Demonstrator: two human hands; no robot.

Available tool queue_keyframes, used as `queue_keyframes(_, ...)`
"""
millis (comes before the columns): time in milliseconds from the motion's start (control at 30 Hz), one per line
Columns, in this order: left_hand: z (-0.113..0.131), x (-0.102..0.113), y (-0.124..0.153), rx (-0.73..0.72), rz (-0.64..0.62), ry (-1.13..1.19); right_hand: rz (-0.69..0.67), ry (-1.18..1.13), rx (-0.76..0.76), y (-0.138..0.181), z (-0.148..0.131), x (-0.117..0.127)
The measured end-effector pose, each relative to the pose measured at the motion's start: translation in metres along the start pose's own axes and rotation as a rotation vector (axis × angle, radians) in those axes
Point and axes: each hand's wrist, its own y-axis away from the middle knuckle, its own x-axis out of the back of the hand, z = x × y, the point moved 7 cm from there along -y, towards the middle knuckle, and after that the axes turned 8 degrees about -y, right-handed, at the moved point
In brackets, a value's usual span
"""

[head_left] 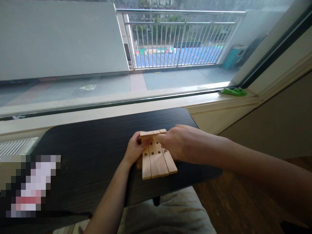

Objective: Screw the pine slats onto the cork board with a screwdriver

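Several pale wooden slats (159, 164) lie side by side as one panel over the table, with dark round screw heads in rows across them. A short upright wooden edge runs along the panel's far end. My left hand (135, 148) grips the panel's left side, its thumb lying over the top face. At the upper right of the panel, my right hand (176, 141) is closed, with a fingertip against the slats close to a screw head. Whatever its curled fingers hold is hidden. A small screw (165, 150) shows beside that hand. Something brownish and shiny (139, 163) peeks out beneath the panel's left edge.
The dark table (97, 143) has rounded corners and stands against a window sill (122, 112). A green cloth (234, 92) lies on the sill at the right. A blurred-out item (34, 185) is at the table's left. A white ribbed radiator (19, 146) stands behind it.
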Motion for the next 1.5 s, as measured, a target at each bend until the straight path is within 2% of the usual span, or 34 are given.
queue_keyframes(233,-0.001,-0.001,0.000,-0.002,-0.009,0.001,0.018,0.112,0.034,-0.003,-0.001,-0.002)
queue_keyframes(433,-0.003,0.000,0.000,-0.004,-0.006,-0.003,-0.129,0.149,0.003,-0.003,-0.002,-0.005)
queue_keyframes(800,-0.003,-0.001,0.000,0.001,-0.007,-0.002,-0.153,0.191,-0.092,-0.004,-0.001,0.003)
queue_keyframes(1033,-0.002,-0.001,0.000,-0.018,-0.013,-0.018,-0.076,0.213,-0.141,-0.003,0.003,0.003)
queue_keyframes(1200,-0.003,0.000,0.000,-0.044,-0.010,-0.012,0.009,0.120,-0.172,0.007,0.008,0.006)
queue_keyframes(1400,-0.003,0.001,-0.001,-0.068,0.018,-0.026,-0.022,0.055,-0.040,0.011,0.008,0.000)
queue_keyframes(1500,-0.001,0.002,-0.001,-0.078,0.030,-0.049,-0.009,-0.018,-0.049,0.009,0.009,0.002)
